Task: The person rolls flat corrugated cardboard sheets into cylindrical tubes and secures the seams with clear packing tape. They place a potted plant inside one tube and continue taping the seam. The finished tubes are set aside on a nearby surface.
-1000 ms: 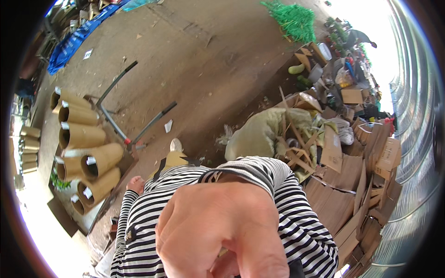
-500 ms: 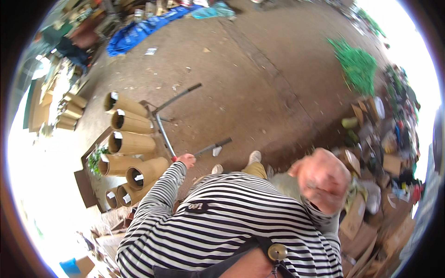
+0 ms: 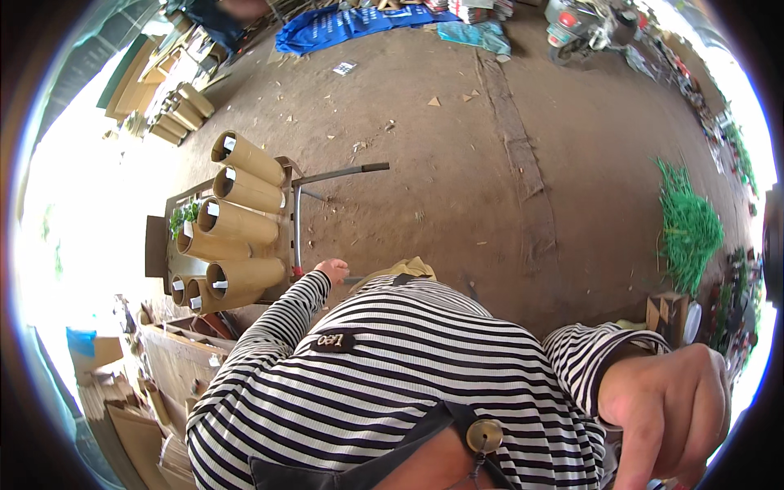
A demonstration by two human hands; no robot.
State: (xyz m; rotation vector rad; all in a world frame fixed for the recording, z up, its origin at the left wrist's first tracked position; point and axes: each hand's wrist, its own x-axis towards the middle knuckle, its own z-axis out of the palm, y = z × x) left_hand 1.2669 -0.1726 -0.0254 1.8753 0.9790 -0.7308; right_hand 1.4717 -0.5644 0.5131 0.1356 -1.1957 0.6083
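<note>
Washing out the far left, glare swallows the background beyond the cart (image 3: 287, 214). Cart bed mostly covered by its load; wheels not made out. Load: tan cardboard tubes (image 3: 247, 184), round open mouths toward the left, white tags at the rims, interiors dark. Green leaves (image 3: 184, 216) show among them, partly hidden. At the cart's right side, handle frame (image 3: 298, 233): silver cross-tube, red joint near its lower end; upper arm points right and ends in a dark grip, lower arm largely hidden behind the left hand (image 3: 332, 270). Fingers there bent; cannot tell whether they close on the arm. Striped shirt (image 3: 392, 343) fills the lower middle. Right hand (image 3: 665, 408): large, close to the camera, well apart from the cart; fingers curled downward, tips obscured near the lower edge, so cannot tell whether they hold anything. Far right, green strands (image 3: 688, 224) lie heaped on the floor (image 3: 425, 163); clutter beyond too distorted to sort.
</note>
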